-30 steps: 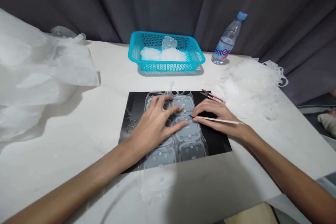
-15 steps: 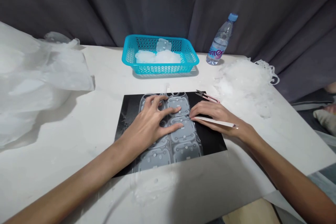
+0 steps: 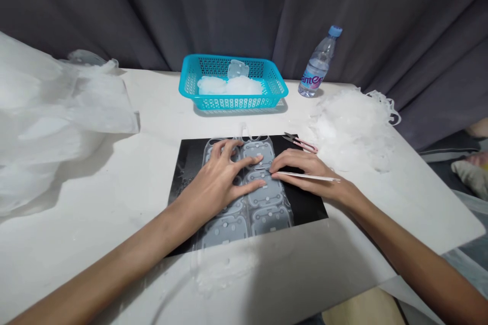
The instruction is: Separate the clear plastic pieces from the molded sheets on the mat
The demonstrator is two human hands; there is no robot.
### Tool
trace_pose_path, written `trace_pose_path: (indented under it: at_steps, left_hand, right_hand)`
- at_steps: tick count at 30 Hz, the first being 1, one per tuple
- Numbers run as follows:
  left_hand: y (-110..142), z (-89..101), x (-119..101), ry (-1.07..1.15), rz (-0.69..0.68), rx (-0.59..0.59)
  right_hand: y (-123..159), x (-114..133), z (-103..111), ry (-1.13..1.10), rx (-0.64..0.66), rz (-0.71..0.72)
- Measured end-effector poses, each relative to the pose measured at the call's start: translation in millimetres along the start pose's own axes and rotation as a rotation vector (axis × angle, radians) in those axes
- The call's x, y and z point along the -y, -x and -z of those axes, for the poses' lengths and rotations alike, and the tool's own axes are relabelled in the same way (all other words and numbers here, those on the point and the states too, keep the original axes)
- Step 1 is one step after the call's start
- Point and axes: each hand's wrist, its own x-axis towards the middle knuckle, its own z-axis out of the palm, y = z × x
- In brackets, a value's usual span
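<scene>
A translucent sheet of joined, rounded-square moulded plastic pieces [image 3: 266, 189] lies on a black mat [image 3: 305, 208]. My left hand [image 3: 223, 175] rests across this sheet, its fingers spread and pressing down, with thumb and index finger on the right column of pieces. In the pinched fingers of my right hand [image 3: 305, 166] is a slim white stick-like tool [image 3: 308, 177]. Its tip is hidden near my fingertips, at the seam between two pieces in the right column. Pink-handled thread snips [image 3: 301, 143] lie just beyond my right hand.
Behind the mat stands a blue basket [image 3: 236, 103] with translucent pieces in it. A water bottle [image 3: 314, 68] is at the table's back edge. Trimmed plastic scraps [image 3: 354, 127] are heaped on the right. Large white plastic bags [image 3: 57, 122] fill the left side.
My right hand and the slim tool have shifted slightly left along the seam. My left hand stays in place on the sheet. The view has tilted slightly.
</scene>
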Motion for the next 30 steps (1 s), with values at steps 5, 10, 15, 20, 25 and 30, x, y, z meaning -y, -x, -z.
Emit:
trace_pose_path:
  at_steps: [5, 10, 15, 20, 25, 30]
  left_hand:
    - [0.0, -0.2, 0.2, 0.013, 0.017, 0.004]
    - [0.2, -0.6, -0.3, -0.014, 0.017, 0.005]
    - [0.2, -1.0, -0.1, -0.019, 0.013, 0.004]
    - [0.0, -0.2, -0.4, -0.009, 0.009, -0.004]
    - [-0.1, -0.9, -0.7, 0.01, 0.019, 0.002]
    - [-0.5, -0.2, -2.1, 0.013, 0.033, 0.017]
  right_hand:
    - [-1.6, 1.5, 1.4, 0.066, 0.023, 0.04]
    - [1.6, 2.3, 11.3, 0.138, 0.06, 0.017]
    - [4.2, -0.8, 12.6, 0.078, 0.004, -0.027]
    - [0.3, -3.4, 2.7, 0.072, -0.001, 0.043]
    - [-3.2, -2.5, -0.6, 0.125, 0.006, 0.102]
    - [-0.4, -1.2, 5.6, 0.2, 0.036, 0.128]
